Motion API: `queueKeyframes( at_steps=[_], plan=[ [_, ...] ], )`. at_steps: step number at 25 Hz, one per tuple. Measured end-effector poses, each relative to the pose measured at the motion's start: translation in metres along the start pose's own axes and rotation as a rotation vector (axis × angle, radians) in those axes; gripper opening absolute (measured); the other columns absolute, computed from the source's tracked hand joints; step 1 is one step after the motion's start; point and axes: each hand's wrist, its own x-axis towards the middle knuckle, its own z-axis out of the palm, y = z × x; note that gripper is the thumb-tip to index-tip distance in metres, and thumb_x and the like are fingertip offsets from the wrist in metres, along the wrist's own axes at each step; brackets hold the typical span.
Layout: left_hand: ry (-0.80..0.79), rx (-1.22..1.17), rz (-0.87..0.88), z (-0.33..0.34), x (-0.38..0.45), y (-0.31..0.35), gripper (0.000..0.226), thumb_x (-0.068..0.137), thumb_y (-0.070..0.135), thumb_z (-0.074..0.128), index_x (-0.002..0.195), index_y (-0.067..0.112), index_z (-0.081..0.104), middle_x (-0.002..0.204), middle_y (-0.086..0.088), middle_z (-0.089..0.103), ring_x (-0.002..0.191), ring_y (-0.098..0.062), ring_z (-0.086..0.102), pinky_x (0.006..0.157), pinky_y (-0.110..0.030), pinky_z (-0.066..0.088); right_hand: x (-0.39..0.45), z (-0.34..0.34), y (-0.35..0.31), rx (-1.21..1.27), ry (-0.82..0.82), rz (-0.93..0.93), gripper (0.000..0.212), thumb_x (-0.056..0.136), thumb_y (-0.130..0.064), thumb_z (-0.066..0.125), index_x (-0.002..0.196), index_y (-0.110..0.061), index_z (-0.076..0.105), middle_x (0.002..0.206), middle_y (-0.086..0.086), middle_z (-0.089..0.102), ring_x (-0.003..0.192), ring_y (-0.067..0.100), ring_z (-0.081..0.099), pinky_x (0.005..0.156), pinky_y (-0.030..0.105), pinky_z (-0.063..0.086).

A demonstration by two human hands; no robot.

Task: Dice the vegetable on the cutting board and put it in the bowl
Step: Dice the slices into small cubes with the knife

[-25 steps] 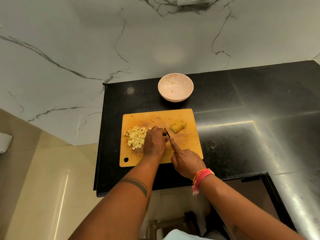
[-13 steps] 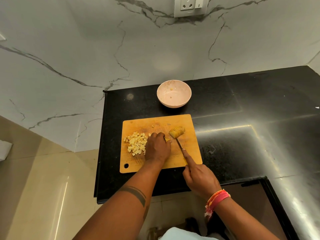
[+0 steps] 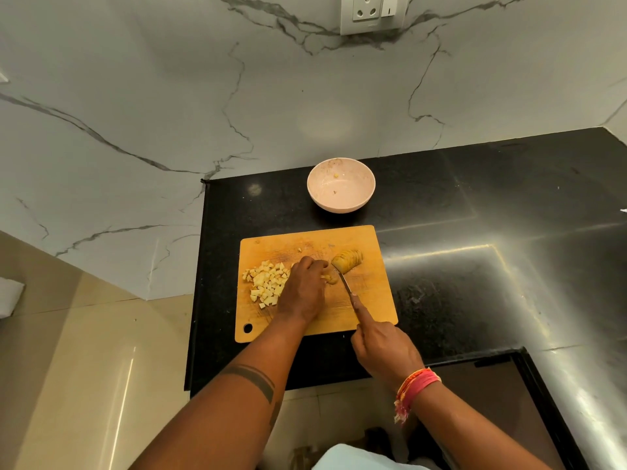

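A wooden cutting board [image 3: 369,300] lies on the black counter. A pile of pale yellow diced pieces [image 3: 266,283] sits on its left half. A sliced potato half [image 3: 347,260] rests near the board's far right. My left hand [image 3: 303,290] lies curled over a small potato piece [image 3: 330,279] at the board's middle. My right hand [image 3: 383,347] grips a knife [image 3: 344,283], index finger stretched along the blade, the tip touching the sliced half. A pinkish bowl [image 3: 341,184] stands beyond the board, holding only a few scraps.
The black counter [image 3: 475,249] stretches to the right and ends at a left edge beside the board. A marble wall with a socket [image 3: 371,11] rises behind. Beige floor tiles lie below on the left.
My right hand has drawn back toward me and to the right, and the knife tip has swung from beside my left hand to the sliced half. My left hand stays put.
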Motion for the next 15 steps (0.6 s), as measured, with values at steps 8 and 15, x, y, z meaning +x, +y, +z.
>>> queueKeyframes(
  at_steps=[8, 15],
  plan=[
    [0.027, -0.139, -0.127, 0.004, -0.005, 0.006, 0.040, 0.101, 0.023, 0.056, 0.140, 0.015, 0.059, 0.122, 0.000, 0.052, 0.110, -0.017, 0.055, 0.094, -0.026, 0.046, -0.008, 0.029, -0.021, 0.071, -0.023, 0.042, 0.075, 0.103, -0.033, 0.035, 0.160, -0.032, -0.012, 0.071, -0.001, 0.058, 0.058, 0.020, 0.057, 0.055, 0.040, 0.047],
    [-0.036, -0.067, -0.057, 0.005, -0.002, 0.001, 0.039, 0.101, 0.025, 0.058, 0.138, 0.015, 0.060, 0.126, 0.000, 0.048, 0.115, -0.018, 0.053, 0.101, -0.031, 0.047, -0.008, 0.027, -0.026, 0.112, 0.004, 0.066, 0.073, 0.103, -0.032, 0.036, 0.161, -0.032, -0.008, 0.070, -0.003, 0.055, 0.058, 0.019, 0.055, 0.051, 0.034, 0.036]
  ],
)
